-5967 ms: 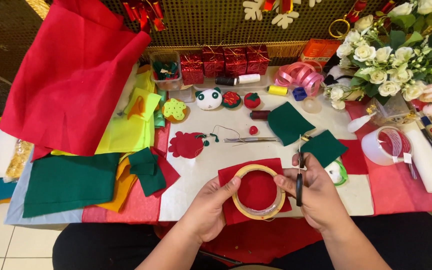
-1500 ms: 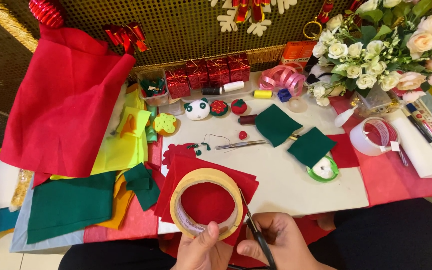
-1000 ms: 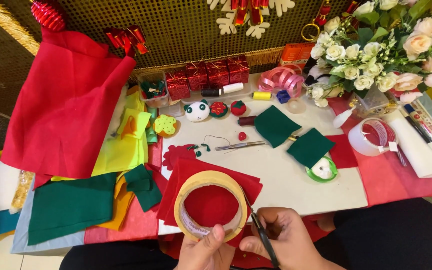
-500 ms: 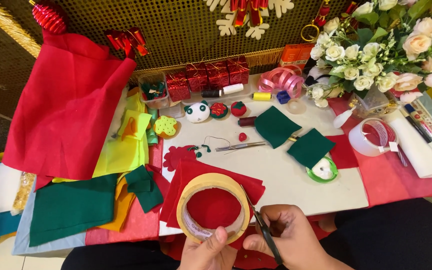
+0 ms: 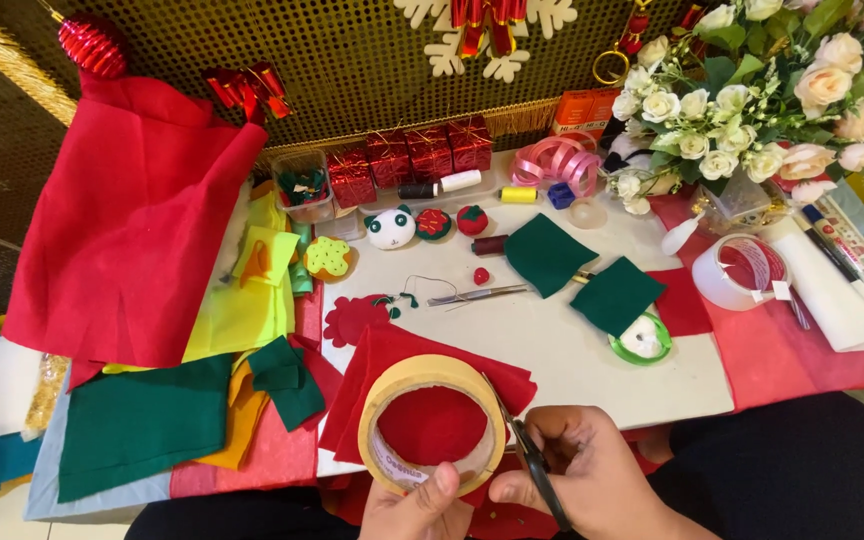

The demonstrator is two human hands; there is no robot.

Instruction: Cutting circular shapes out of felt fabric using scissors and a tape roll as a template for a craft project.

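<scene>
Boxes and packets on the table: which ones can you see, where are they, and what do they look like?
Gift boxes: four small shiny red cubes, back row.
Orange carton: rectangular, back, beside the flowers.
Clear tub: left of the gift boxes, holds small red and green bits.
Printed strip: long, pale, far right.

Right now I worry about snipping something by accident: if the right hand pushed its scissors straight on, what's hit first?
The right hand points the scissors up-left; likely the tape roll rim first, though depth is unclear.

White table (image 5: 572, 350) before a gold mesh wall (image 5: 352, 60).
</scene>
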